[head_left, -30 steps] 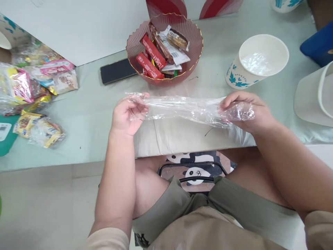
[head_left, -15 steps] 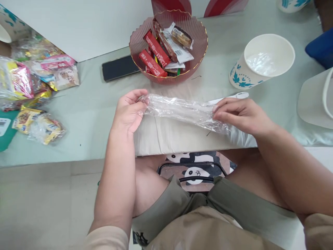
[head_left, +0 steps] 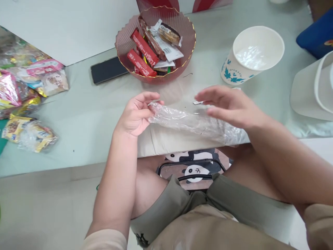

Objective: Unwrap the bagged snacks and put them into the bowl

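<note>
A crumpled clear plastic bag (head_left: 192, 121) stretches sideways along the table's front edge. My left hand (head_left: 139, 113) pinches its left end between thumb and fingers. Above the bag's right part is my right hand (head_left: 229, 106), fingers and thumb apart, holding nothing that I can see. A small piece of a white strip (head_left: 198, 102) shows by its fingertips; the rest is behind the hand. Past the left hand, a pink ribbed bowl (head_left: 179, 71) with a gold rim holds wrapped snacks, among them red-wrapped bars (head_left: 142, 62).
A black phone (head_left: 109, 70) lies partly behind the bowl. To the right stand a paper cup (head_left: 231, 73) with clear plastic inside, a white container (head_left: 303, 93) and a blue object (head_left: 316, 43). Packaged snacks (head_left: 49, 80) are heaped at left, beside a white panel (head_left: 78, 27).
My right hand has let go of the bag, opened and lifted off it. The bag's right end has sunk toward the table edge. The left hand keeps its pinch, and the view has shifted slightly.
</note>
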